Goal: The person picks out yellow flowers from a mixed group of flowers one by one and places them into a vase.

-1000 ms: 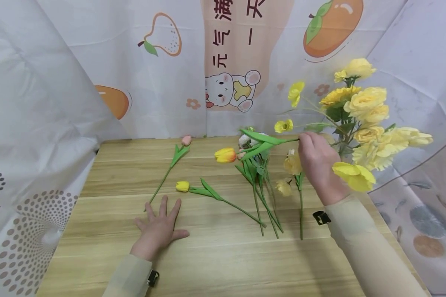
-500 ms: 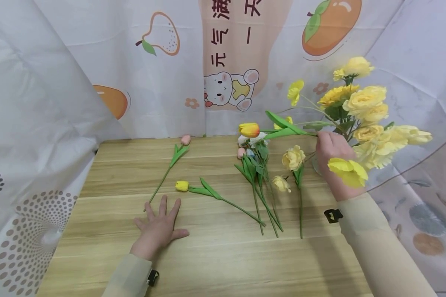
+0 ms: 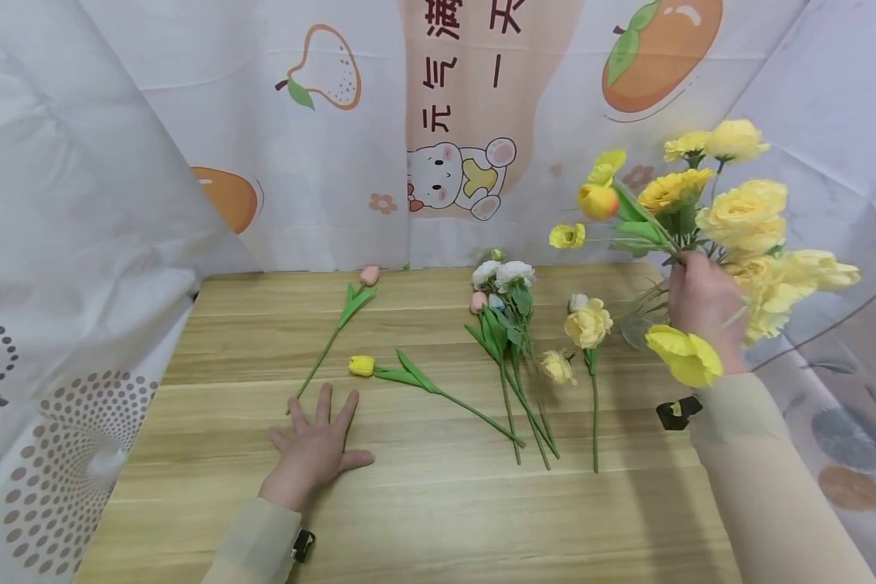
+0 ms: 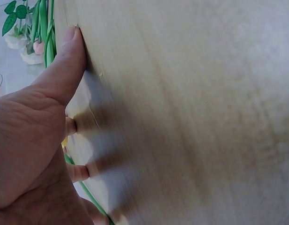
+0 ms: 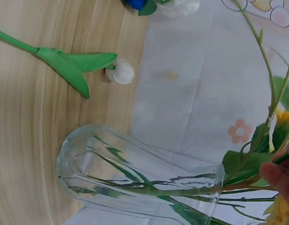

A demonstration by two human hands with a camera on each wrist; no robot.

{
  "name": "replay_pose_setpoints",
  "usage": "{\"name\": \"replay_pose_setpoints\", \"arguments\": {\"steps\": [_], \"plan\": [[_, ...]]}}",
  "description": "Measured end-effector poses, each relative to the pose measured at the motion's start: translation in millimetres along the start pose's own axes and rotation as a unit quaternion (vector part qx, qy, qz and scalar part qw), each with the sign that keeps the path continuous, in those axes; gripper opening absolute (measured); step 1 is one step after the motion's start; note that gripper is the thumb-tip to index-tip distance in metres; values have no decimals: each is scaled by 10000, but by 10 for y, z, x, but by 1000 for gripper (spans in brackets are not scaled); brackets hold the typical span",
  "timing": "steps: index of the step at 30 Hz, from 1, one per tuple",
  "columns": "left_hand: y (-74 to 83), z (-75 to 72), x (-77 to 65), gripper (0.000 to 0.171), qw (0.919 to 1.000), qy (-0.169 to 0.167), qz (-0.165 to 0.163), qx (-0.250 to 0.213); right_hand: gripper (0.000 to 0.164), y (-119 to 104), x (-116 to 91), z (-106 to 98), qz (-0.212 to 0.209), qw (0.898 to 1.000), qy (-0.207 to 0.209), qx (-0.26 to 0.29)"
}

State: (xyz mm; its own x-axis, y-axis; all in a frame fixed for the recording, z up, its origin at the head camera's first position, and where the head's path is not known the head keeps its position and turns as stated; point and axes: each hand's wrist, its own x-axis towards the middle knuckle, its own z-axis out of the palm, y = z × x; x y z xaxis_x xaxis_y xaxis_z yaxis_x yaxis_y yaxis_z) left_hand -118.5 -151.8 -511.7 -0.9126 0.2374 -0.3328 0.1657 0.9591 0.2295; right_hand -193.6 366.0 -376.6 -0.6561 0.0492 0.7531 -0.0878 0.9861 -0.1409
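In the head view my right hand [image 3: 706, 307] is at the bouquet of yellow flowers [image 3: 740, 219], pinching the stem of a yellow-orange tulip [image 3: 599, 201]. The tulip's head leans left, among the bouquet's blooms. Below the hand stands a clear glass vase [image 5: 149, 176] with several stems inside, best seen in the right wrist view; the fingertips [image 5: 277, 176] are by its mouth. Whether the tulip's stem end is inside the vase is hidden. My left hand [image 3: 315, 453] rests on the wooden table, fingers spread, beside a pink tulip [image 3: 328, 345] and a yellow tulip [image 3: 362, 366].
A bunch of white, pink and blue flowers [image 3: 507, 324] lies mid-table, stems toward me. Right of it lie pale yellow blooms [image 3: 587, 323] and a white tulip [image 5: 120, 71]. A printed curtain [image 3: 321, 186] hangs behind the table [image 3: 438, 519].
My right hand has carried the yellow-orange tulip rightward to the bouquet above the vase, and its head now points more upward. The left hand has stayed in place.
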Motion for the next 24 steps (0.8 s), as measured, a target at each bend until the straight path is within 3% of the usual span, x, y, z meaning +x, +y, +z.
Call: {"name": "replay_pose_setpoints", "arguments": {"steps": [3, 8, 13, 18, 21, 24], "plan": [[9, -11, -4, 105, 10000, -18, -10, 3, 20, 27, 45, -20, 312, 9993, -180, -102], [20, -19, -10, 105, 10000, -24, -15, -12, 22, 10, 122, -79, 913, 9944, -509, 163], [27, -28, -22, 105, 10000, -14, -9, 20, 26, 10, 143, -102, 1525, 9868, -488, 235], [34, -39, -23, 105, 10000, 27, 11, -16, 23, 58, 136, -53, 1513, 9881, -246, 85], [32, -36, -22, 106, 10000, 42, 0, -47, 24, 64, 142, -38, 1627, 9860, -335, -152], [26, -28, -18, 106, 10000, 45, -9, -63, 29, 68, 139, -26, 1460, 9881, -341, -337]]}}
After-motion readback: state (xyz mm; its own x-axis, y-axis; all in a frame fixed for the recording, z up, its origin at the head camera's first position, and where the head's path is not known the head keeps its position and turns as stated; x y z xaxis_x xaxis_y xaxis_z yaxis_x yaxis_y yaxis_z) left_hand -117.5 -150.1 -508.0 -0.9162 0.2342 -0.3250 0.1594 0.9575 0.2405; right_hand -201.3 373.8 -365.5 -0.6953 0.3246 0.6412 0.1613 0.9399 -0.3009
